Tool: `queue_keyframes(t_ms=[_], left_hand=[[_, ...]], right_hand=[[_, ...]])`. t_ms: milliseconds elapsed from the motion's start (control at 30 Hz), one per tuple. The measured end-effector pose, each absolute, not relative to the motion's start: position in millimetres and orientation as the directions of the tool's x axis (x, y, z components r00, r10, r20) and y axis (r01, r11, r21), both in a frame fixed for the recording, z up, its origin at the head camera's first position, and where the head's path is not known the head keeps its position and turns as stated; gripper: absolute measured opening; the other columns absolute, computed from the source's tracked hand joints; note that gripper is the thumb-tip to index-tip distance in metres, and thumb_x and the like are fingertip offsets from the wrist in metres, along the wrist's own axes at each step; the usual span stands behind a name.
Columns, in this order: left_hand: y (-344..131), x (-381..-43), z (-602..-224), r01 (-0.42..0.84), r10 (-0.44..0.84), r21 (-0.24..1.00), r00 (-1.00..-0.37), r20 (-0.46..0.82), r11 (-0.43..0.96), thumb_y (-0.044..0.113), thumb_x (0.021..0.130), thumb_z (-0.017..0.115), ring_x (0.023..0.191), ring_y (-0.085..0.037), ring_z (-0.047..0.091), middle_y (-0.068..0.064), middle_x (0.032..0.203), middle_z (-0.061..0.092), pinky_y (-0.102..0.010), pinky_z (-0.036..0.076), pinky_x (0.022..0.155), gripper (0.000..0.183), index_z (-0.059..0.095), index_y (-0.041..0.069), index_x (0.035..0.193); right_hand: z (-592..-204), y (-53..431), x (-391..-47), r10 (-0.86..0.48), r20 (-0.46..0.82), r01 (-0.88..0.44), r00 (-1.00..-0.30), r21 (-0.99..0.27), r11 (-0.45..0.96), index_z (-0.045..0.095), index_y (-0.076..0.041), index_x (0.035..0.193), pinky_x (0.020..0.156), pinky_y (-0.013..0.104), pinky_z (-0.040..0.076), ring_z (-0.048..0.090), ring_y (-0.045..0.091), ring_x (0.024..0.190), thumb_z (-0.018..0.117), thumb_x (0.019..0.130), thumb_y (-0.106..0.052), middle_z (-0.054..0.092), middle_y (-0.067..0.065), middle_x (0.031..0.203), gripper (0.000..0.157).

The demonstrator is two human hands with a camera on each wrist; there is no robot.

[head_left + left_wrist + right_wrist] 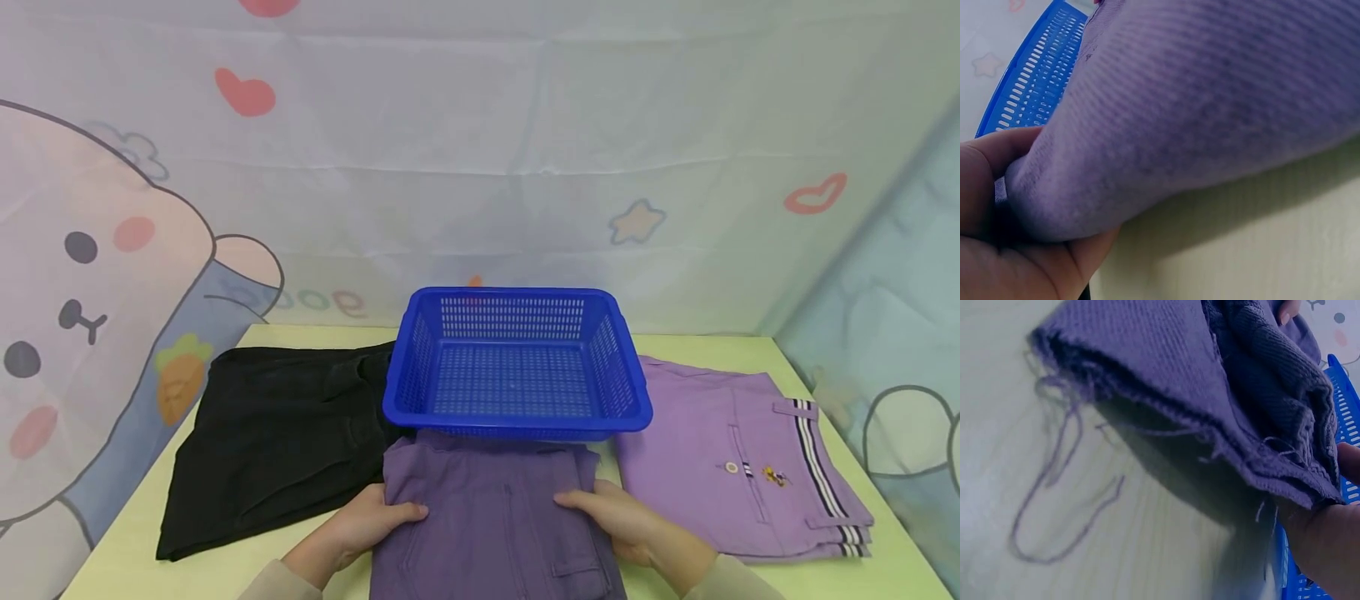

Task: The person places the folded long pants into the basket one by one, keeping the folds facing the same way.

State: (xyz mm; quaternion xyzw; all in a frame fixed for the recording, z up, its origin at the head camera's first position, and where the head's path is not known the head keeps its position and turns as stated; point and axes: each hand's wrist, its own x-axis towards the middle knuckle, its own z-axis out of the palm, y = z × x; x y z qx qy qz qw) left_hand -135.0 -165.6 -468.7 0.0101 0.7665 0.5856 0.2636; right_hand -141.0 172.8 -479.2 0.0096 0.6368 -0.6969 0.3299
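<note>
"Where is the dark purple garment point(480, 521)?"
"At the near side of the table point(112, 577), just in front of the blue basket point(517, 422)."
"And the hands?"
"Both grasp it: the left hand point(381, 515) grips its left edge, thumb on top, and the right hand point(621, 518) grips its right edge the same way."
"What lies alongside?"
"Black trousers point(277, 454) on the left, lilac trousers point(697, 467) on the right. Loose threads point(1047, 559) hang from the purple garment's edge."
</note>
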Motion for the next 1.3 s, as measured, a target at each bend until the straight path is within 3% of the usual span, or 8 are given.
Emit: queue_keyframes(t_ms=[533,967,1300], left_hand=[[-166.7,-131.7,-467.0,-0.294,0.284,0.900,-0.877,-0.388,0.322,0.022,0.089,0.060,0.097,-0.022,0.063,-0.015,0.109,0.064,-0.039,0.053,0.082,0.054,0.044,-0.017,0.124],[-166.3,-131.5,-462.9,-0.429,0.369,0.885,-0.804,-0.466,0.182,0.023,0.086,0.062,0.101,-0.021,0.061,-0.014,0.117,0.061,-0.038,0.052,0.086,0.063,0.036,-0.011,0.132],[-166.4,-130.2,-465.0,-0.407,0.366,0.898,-0.821,-0.439,0.165,0.021,0.089,0.060,0.104,-0.021,0.059,-0.016,0.122,0.058,-0.039,0.051,0.088,0.063,0.034,-0.012,0.134]], right_hand=[[-480.6,175.0,-141.4,-0.503,-0.388,0.446,-0.772,-0.895,0.006,0.036,0.008,0.130,0.084,0.038,0.053,0.065,0.020,0.095,0.054,0.094,-0.024,0.065,0.008,0.106,0.051],[-475.8,174.7,-138.1,-0.486,-0.433,0.494,-0.759,-0.870,0.005,0.037,0.005,0.128,0.083,0.038,0.054,0.066,0.021,0.093,0.059,0.090,-0.022,0.065,0.010,0.104,0.052],[-472.7,176.8,-137.4,-0.479,-0.430,0.477,-0.765,-0.878,0.026,0.033,0.008,0.132,0.086,0.039,0.053,0.064,0.022,0.096,0.059,0.090,-0.020,0.064,0.011,0.107,0.057]])
